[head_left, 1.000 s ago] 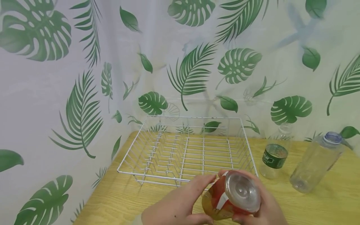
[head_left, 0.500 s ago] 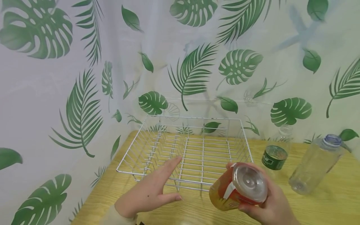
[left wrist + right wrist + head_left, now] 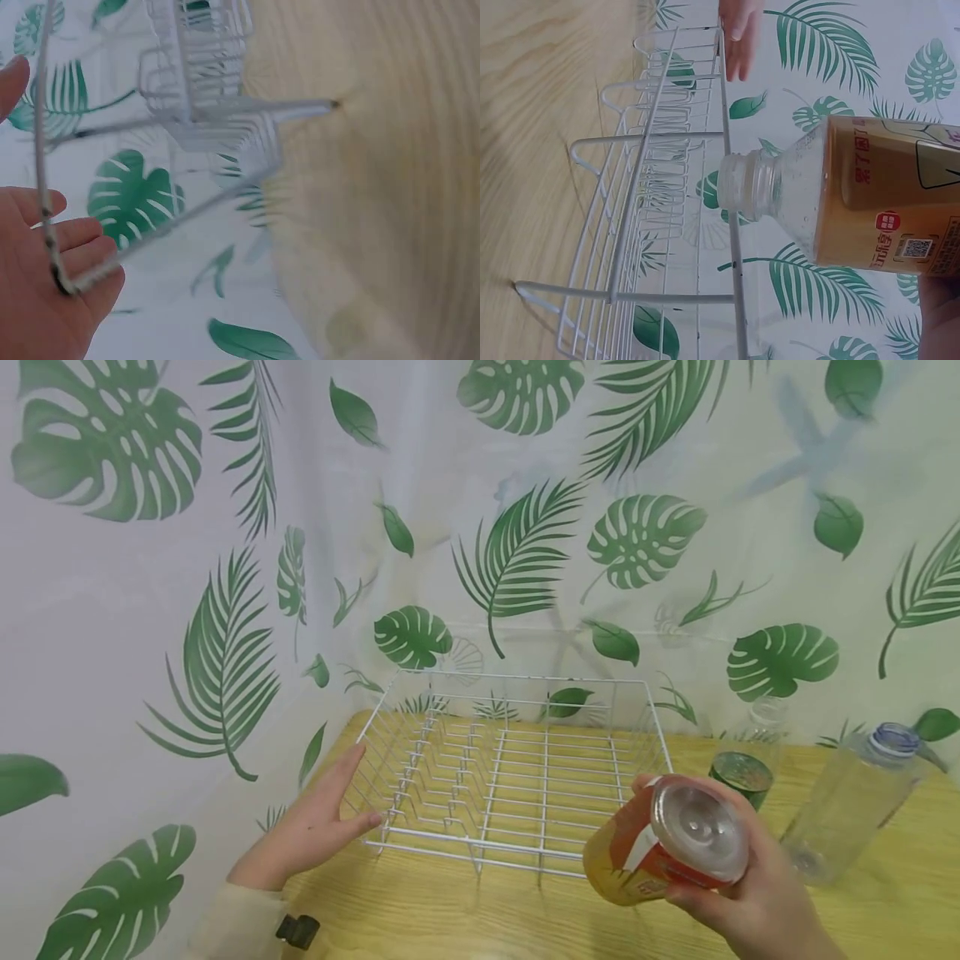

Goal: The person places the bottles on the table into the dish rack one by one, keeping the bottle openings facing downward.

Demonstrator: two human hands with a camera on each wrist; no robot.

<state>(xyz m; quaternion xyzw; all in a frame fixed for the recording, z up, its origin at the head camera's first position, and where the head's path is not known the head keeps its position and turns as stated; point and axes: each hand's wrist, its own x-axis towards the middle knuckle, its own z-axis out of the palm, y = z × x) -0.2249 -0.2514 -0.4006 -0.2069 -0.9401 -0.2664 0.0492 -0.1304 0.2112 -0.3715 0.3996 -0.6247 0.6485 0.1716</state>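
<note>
My right hand (image 3: 772, 893) grips a clear plastic bottle (image 3: 637, 852) with an orange and red label, its base tipped up toward the head camera. In the right wrist view the uncapped neck of this bottle (image 3: 877, 195) points toward the rack. A white wire dish rack (image 3: 487, 842) stands on the table. At its left front corner is my left hand (image 3: 315, 818), thumb and fingers spread apart. Seen from the left wrist, the fingers of this hand (image 3: 52, 285) lie against the wire corner, loosely extended. No dishes stand in the rack.
Right of the rack stands a clear bottle with a green label (image 3: 741, 777), partly behind my right hand. Beside it is a taller clear bottle with a bluish neck (image 3: 855, 802). A leaf-patterned curtain (image 3: 517, 552) borders the wooden table (image 3: 420, 910) at the back and left.
My left hand has let go of the labelled bottle and moved left to the rack's corner. The right hand has carried the bottle slightly right and up.
</note>
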